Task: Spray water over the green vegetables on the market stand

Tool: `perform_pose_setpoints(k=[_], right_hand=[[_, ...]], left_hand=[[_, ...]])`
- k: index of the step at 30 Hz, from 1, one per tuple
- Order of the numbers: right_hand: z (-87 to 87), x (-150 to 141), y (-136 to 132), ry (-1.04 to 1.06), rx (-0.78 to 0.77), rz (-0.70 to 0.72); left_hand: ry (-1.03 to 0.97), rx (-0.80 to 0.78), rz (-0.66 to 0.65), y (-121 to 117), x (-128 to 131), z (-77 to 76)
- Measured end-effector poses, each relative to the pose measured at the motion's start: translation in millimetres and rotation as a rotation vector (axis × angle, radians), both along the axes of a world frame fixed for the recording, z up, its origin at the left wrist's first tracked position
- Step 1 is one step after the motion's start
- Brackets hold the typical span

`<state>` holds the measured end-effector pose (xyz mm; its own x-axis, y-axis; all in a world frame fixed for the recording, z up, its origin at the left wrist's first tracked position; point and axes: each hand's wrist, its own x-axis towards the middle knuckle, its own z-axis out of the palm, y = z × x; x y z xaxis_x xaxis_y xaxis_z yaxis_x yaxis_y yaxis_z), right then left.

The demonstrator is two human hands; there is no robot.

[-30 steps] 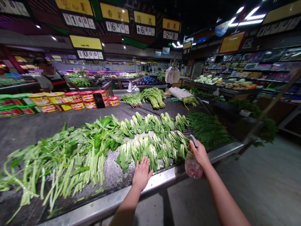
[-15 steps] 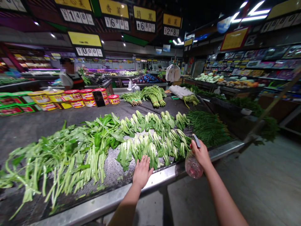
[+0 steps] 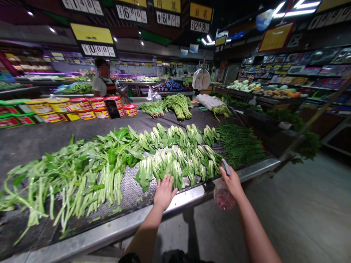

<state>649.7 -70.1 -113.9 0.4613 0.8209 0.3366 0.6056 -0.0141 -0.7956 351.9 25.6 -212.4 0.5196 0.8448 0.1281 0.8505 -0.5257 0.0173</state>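
Observation:
My left hand lies flat with fingers spread on the mesh near the front edge, touching the stems of the bok choy. My right hand is closed round the neck of a clear spray bottle with pinkish liquid, held just past the metal rim of the display table. Its grey trigger points up toward the bok choy rows. Long leafy greens lie in a wide heap to the left.
Thin green stalks lie right of the bok choy. Bundled greens and red and yellow tubs stand at the table's back, with a dark phone leaning there. A person stands behind. Produce shelves line the right aisle.
The person at the back has walked right. My view has dipped slightly; both hands have stayed nearly where they were, the left creeping a little further onto the bok choy stems.

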Motion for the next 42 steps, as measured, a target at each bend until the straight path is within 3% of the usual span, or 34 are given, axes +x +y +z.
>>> perform_pose_setpoints(k=[27,31,38,42], right_hand=[[-17.3,-8,-26,-0.08,-0.144,-0.002],[-12.1,-10,-27,-0.093,-0.164,-0.01],[8.4,-23,-24,-0.071,-0.045,0.084],[9.7,-30,-24,-0.049,-0.072,0.113]], left_hand=[[0.006,0.004,0.0,-2,2,0.4],[0.007,-0.001,0.001,-2,3,1.3],[0.006,-0.008,0.006,-1,2,-0.2],[0.006,-0.005,0.007,-2,2,-0.6]])
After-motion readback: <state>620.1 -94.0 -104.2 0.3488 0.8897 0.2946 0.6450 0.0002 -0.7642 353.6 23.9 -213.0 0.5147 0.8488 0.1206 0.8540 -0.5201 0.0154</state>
